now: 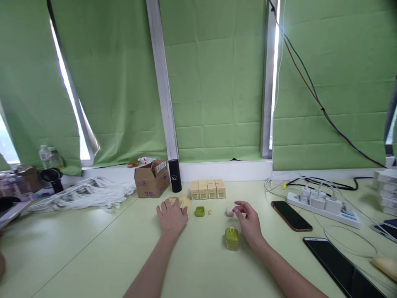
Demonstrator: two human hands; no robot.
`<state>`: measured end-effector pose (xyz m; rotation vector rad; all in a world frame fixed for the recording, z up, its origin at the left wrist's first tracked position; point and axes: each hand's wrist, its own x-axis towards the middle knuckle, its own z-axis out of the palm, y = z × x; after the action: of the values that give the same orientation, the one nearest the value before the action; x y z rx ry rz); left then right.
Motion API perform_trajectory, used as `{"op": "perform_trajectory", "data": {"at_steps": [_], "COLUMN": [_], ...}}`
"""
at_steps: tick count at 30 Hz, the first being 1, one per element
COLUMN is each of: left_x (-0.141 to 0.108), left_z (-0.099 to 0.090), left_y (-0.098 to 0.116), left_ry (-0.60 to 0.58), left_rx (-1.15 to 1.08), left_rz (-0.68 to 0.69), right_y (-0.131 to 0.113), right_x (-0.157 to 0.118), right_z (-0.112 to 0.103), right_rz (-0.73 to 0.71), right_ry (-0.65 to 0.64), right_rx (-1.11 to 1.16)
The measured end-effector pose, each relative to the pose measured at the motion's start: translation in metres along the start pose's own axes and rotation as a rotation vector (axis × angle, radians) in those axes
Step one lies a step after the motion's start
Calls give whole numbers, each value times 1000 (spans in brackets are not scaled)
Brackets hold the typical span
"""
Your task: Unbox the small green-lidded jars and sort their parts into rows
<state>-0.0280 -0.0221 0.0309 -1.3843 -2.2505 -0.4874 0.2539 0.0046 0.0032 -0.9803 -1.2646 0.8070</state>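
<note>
My left hand point(172, 217) lies with its fingers spread on a flat tan cardboard piece point(186, 202), hiding much of it. My right hand point(249, 221) is closed, thumb and fingertips at the right end of a small whitish cylinder point(229, 211). Nearer to me, beside the right wrist, stands a small clear jar with a green lid point(232, 238) and a loop on top; something yellow shows inside. Between the hands sit a small green open container point(200, 211) and a tiny yellowish piece point(209, 212).
Several small tan boxes point(207, 189) stand in a row behind. A black cylinder point(175, 176) and an open brown carton point(151, 179) are left of them. White straps point(89, 193) lie farther left. Phones point(291, 215), a power strip point(324, 209) and loose cables occupy the right.
</note>
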Motion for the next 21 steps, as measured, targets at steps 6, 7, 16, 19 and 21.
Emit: {"op": "perform_trajectory", "data": {"at_steps": [6, 7, 16, 19, 21], "left_x": [-4, -7, -48, -58, -61], "left_z": [-5, -8, -56, -55, -52], "left_y": [11, 16, 61, 70, 74], "left_ry": [158, 130, -802, -817, -789], "left_rx": [-370, -494, -969, -896, -877], "left_rz": [194, 264, 724, 720, 691], "right_y": [-2, -2, 19, 28, 31], "right_x": [14, 18, 25, 14, 9], "right_z": [-9, -11, -12, -15, -17], "right_rz": [12, 13, 58, 62, 62], "right_ry": [58, 60, -73, -116, -139], "right_rx": [31, 35, 13, 8, 17]}}
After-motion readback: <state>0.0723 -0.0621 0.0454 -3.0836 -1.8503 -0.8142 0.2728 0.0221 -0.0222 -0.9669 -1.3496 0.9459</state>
